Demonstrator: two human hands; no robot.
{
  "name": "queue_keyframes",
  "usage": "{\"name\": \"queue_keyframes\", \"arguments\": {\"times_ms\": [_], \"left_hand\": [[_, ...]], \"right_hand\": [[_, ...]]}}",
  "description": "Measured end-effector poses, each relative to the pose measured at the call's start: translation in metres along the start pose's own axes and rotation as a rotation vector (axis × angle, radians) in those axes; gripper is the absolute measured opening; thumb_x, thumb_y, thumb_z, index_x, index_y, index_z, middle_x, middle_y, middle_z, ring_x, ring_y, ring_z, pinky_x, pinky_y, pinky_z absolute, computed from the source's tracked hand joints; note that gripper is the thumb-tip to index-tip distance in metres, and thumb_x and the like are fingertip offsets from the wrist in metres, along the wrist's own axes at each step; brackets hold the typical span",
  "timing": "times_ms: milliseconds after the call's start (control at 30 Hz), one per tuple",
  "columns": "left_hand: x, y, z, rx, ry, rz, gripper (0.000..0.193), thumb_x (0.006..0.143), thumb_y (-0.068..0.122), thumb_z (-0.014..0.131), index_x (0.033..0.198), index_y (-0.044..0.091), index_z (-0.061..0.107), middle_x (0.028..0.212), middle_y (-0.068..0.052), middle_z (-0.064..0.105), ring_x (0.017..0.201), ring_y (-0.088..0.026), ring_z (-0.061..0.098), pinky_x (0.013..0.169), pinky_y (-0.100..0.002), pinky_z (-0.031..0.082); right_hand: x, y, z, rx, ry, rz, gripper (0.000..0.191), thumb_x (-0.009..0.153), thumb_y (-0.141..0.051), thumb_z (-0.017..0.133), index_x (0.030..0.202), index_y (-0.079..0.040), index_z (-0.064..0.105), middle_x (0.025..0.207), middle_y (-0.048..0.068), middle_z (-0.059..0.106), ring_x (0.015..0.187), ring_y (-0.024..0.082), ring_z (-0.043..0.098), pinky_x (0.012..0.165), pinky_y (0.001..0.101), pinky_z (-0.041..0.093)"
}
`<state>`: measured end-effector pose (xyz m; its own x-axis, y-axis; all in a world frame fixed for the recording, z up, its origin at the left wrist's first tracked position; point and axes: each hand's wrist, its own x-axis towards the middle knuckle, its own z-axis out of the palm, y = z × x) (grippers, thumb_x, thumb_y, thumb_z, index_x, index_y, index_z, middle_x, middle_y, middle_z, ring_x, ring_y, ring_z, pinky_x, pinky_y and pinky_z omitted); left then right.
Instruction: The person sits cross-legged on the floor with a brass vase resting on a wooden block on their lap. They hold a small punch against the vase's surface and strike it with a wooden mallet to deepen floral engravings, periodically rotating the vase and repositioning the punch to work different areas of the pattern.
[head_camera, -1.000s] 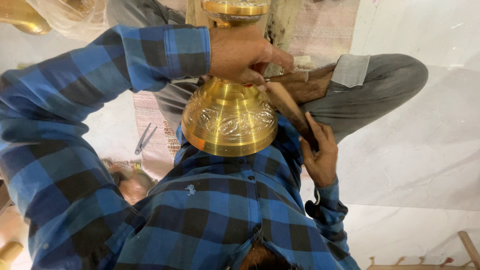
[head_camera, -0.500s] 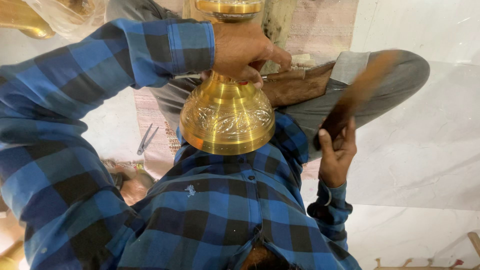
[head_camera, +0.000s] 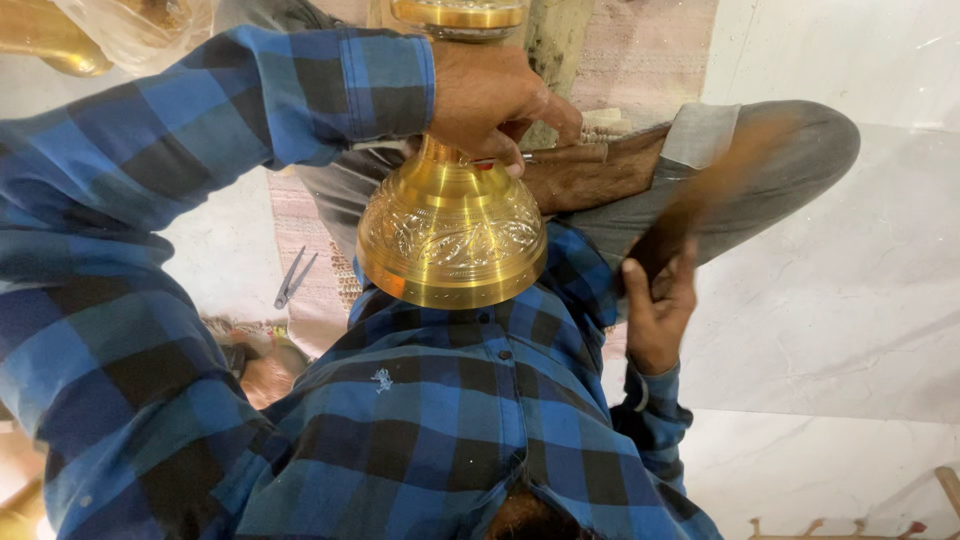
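Note:
A shiny brass vessel (head_camera: 452, 240) with an engraved leaf band rests against my lap, its wide base turned toward me. My left hand (head_camera: 490, 100) grips its narrow neck from above, and a thin metal rod (head_camera: 565, 154) sticks out from under the fingers toward my bare shin. To the right of the vessel and apart from it, my right hand (head_camera: 655, 310) is closed around a brown wooden stick (head_camera: 715, 180). The stick is blurred by motion and points up toward my grey-trousered knee (head_camera: 790, 150).
A pair of metal tongs (head_camera: 293, 278) lies on a woven mat (head_camera: 320, 215) to my left. Another brass piece (head_camera: 50, 45) and a clear plastic bag (head_camera: 140, 25) sit at the top left. A wooden post (head_camera: 550, 40) stands behind the vessel. White marble floor (head_camera: 850, 330) spreads right.
My right hand has swung the wooden stick away from the vessel's neck, up and to the right. My left hand keeps its grip on the neck.

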<state>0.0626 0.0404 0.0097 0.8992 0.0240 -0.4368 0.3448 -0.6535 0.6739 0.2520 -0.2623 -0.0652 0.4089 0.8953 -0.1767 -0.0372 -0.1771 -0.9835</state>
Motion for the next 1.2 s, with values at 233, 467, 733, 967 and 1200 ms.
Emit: {"name": "queue_keyframes", "arguments": {"times_ms": [233, 467, 733, 967, 1200], "left_hand": [[-0.002, 0.003, -0.003, -0.041, -0.037, -0.027, 0.064, 0.090, 0.022, 0.074, 0.149, 0.014, 0.050, 0.071, -0.010, 0.075, 0.061, -0.019, 0.073, 0.059, -0.037, 0.058], [-0.001, 0.004, -0.006, -0.026, -0.041, -0.004, 0.062, 0.090, 0.024, 0.074, 0.148, 0.018, 0.052, 0.073, -0.009, 0.074, 0.064, -0.019, 0.073, 0.060, -0.039, 0.058], [0.000, 0.002, -0.005, -0.019, -0.035, 0.028, 0.064, 0.089, 0.024, 0.075, 0.148, 0.018, 0.052, 0.072, -0.009, 0.075, 0.065, -0.020, 0.073, 0.063, -0.038, 0.058], [-0.002, 0.008, -0.009, -0.020, -0.094, -0.034, 0.066, 0.091, 0.022, 0.072, 0.152, 0.019, 0.047, 0.073, -0.008, 0.076, 0.065, -0.018, 0.075, 0.065, -0.037, 0.060], [-0.003, 0.011, -0.015, -0.048, -0.097, -0.030, 0.064, 0.093, 0.020, 0.069, 0.152, 0.020, 0.046, 0.074, -0.007, 0.077, 0.063, -0.016, 0.075, 0.065, -0.035, 0.060]], "right_hand": [[-0.003, 0.005, 0.004, -0.161, 0.012, -0.057, 0.058, 0.105, 0.002, 0.063, 0.158, -0.002, 0.040, 0.140, 0.019, 0.059, 0.128, 0.026, 0.057, 0.111, 0.0381, 0.048], [-0.006, 0.004, 0.010, 0.177, 0.098, 0.077, 0.064, 0.104, -0.002, 0.061, 0.160, -0.007, 0.030, 0.122, 0.013, 0.062, 0.114, 0.022, 0.063, 0.104, 0.0369, 0.054], [-0.009, 0.007, 0.012, -0.315, 0.017, -0.038, 0.059, 0.106, -0.002, 0.062, 0.160, -0.005, 0.037, 0.128, 0.015, 0.059, 0.116, 0.022, 0.060, 0.103, 0.0345, 0.052], [-0.012, 0.012, 0.014, -0.184, 0.063, 0.037, 0.058, 0.108, -0.004, 0.063, 0.160, -0.003, 0.038, 0.135, 0.014, 0.063, 0.123, 0.022, 0.062, 0.108, 0.0351, 0.052], [-0.012, 0.005, 0.018, -0.091, 0.088, 0.001, 0.064, 0.106, -0.003, 0.062, 0.163, -0.009, 0.032, 0.127, 0.013, 0.060, 0.117, 0.023, 0.061, 0.105, 0.0373, 0.051]]}}
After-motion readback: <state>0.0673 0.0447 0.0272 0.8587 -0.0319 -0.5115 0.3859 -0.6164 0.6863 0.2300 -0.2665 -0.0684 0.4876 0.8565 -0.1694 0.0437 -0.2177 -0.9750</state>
